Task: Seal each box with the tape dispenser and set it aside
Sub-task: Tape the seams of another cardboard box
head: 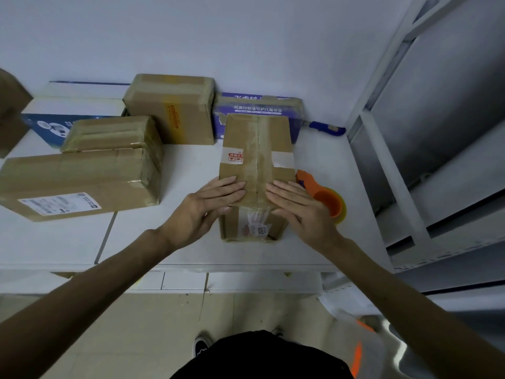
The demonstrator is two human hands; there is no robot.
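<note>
A brown cardboard box (257, 149) lies lengthwise on the white table (191, 242) in front of me, its top flaps closed with a seam down the middle. My left hand (210, 203) presses flat on the left flap near the front edge. My right hand (297, 206) presses flat on the right flap, fingers straight. The orange tape dispenser (325, 196) lies on the table just right of the box, partly hidden behind my right hand.
Several taped cardboard boxes (82, 181) (172, 108) stand at the left and back. A purple printed box (259, 108) sits behind the central box. A blue-handled cutter (326, 128) lies at the back right. Grey metal shelving (410, 160) borders the right.
</note>
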